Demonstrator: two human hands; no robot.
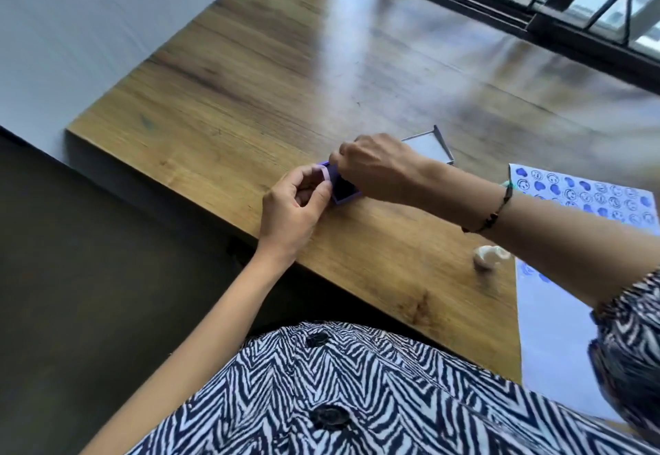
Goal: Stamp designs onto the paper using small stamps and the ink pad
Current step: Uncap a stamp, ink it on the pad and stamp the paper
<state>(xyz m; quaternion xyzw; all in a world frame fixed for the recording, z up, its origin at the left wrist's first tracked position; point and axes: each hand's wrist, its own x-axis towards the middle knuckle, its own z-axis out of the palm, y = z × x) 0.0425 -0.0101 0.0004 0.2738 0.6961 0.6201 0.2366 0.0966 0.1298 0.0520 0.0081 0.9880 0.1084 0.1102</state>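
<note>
A small purple ink pad [345,193] with dark ink lies open near the table's left front edge. My left hand [291,209] pinches a pale lilac stamp [325,173] right at the pad's near-left corner. My right hand [380,168] reaches across from the right, knuckles up, with its curled fingers on the pad's far edge; the fingertips are hidden. The white paper [557,329] lies at the right, and its far part carries rows of blue smiley and heart prints [593,195]. The picture is blurred by motion.
The wooden table [285,79] stretches back to a window frame [557,15]. The pad's clear lid [428,149] lies just behind my right hand. A small white stamp [486,258] lies on its side by the paper's left edge. A grey wall is at the left.
</note>
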